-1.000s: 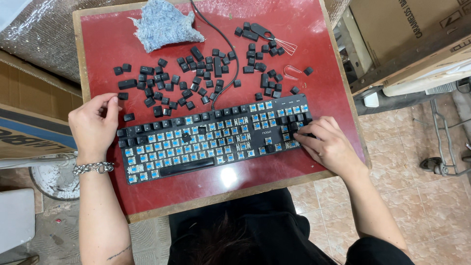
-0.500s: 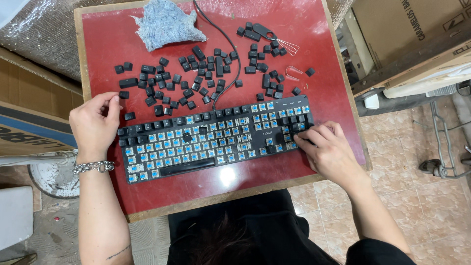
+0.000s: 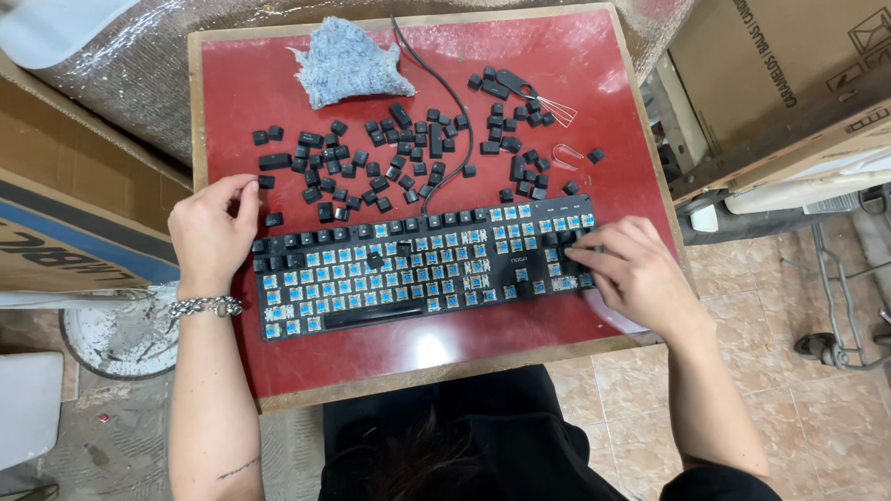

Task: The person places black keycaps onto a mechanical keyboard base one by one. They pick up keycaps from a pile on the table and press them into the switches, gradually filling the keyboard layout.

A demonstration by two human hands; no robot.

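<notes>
Right hand (image 3: 636, 274) has slid left, fingers spread flat on the keyboard (image 3: 422, 269), gripping nothing; left hand (image 3: 212, 237) unchanged, loosely open at its end.

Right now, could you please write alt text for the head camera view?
A person's right hand presses on the right end of a keyboard stripped of most keycaps, while the left hand steadies its left end. Loose black keycaps lie behind it on a red table.

Blue-grey rag (image 3: 348, 63) at the red board's (image 3: 241, 93) far edge, cardboard boxes (image 3: 789, 83) alongside.
</notes>
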